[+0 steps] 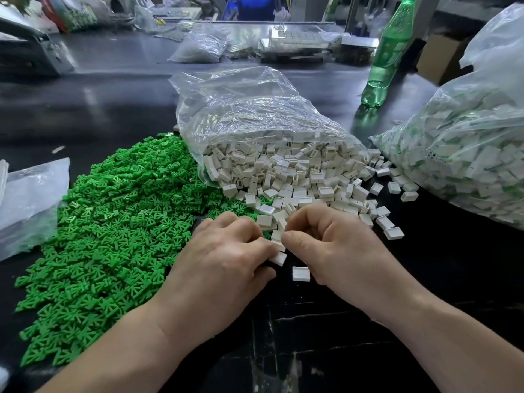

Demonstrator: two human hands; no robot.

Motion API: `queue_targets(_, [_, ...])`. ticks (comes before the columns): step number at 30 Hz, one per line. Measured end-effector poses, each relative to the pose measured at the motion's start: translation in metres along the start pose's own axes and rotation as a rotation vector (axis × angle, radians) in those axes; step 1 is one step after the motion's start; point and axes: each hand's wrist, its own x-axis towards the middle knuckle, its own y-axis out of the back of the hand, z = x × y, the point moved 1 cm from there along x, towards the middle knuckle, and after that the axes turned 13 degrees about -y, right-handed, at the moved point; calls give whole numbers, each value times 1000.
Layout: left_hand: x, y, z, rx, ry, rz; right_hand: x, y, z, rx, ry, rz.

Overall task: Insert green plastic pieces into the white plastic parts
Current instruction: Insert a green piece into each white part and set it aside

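Head view: a white part (278,240) is pinched between the curled fingertips of the left hand (226,251) and right hand (329,245), which meet over it. Whether a green piece is held too cannot be told. Such parts are judged light, stiff and smooth, best taken by their flat sides. More white parts (297,177) spill from a bag (255,109) just beyond, and green pieces (107,236) are heaped beside the left hand.
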Motion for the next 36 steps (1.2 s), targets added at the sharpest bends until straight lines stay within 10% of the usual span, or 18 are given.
queue_targets(17, [0,3,8,-14,-62,40,0,-1,0,-77,49,24])
queue_targets(25, [-4,14,3,-560,273,391,-5,-3,-4,209,35,-293])
queue_targets(36, [-6,14,9,-1089,275,301,-5,-6,-6,525,-53,-377])
